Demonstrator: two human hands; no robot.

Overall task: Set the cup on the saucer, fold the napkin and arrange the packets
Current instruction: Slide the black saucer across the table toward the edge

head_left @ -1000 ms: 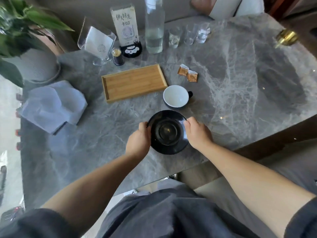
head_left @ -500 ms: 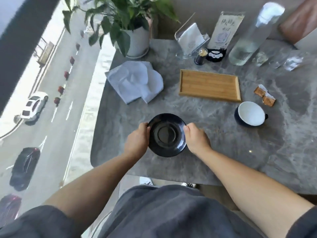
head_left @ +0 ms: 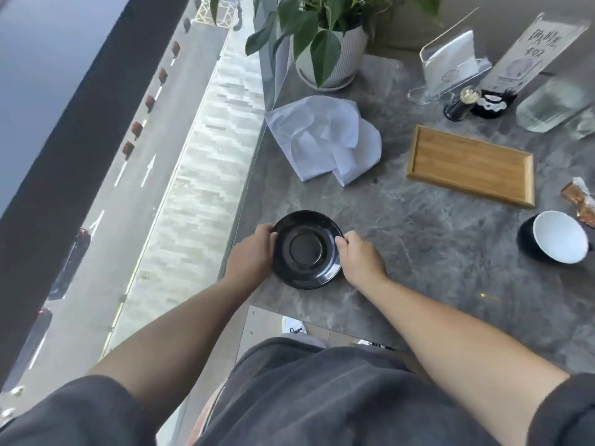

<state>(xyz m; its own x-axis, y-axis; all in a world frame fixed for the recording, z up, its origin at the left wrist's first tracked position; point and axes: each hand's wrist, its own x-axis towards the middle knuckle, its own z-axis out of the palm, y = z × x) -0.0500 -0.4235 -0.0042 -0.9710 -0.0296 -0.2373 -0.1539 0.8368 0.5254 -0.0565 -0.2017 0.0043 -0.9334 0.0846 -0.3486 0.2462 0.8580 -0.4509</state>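
Both hands are on the black saucer (head_left: 306,249), one at each side of the rim: the left hand (head_left: 249,252) curls round the near-left edge, the right hand (head_left: 360,257) pinches the opposite edge with its fingertips. Each grip is closed lightly on the rim, and the saucer looks to sit flat on the grey marbled surface (head_left: 418,239), near its front edge, likely being squared up as the base for what follows. The cup (head_left: 558,241), white inside and dark outside, stands well apart to the right, so it is not yet on the saucer. The white napkin (head_left: 325,138) lies crumpled and unfolded beyond the saucer, by the potted plant (head_left: 325,43). The brown packets (head_left: 579,201) sit at the far right, just beyond the cup, beside the bare wooden tray (head_left: 470,165), which seems the natural home for them
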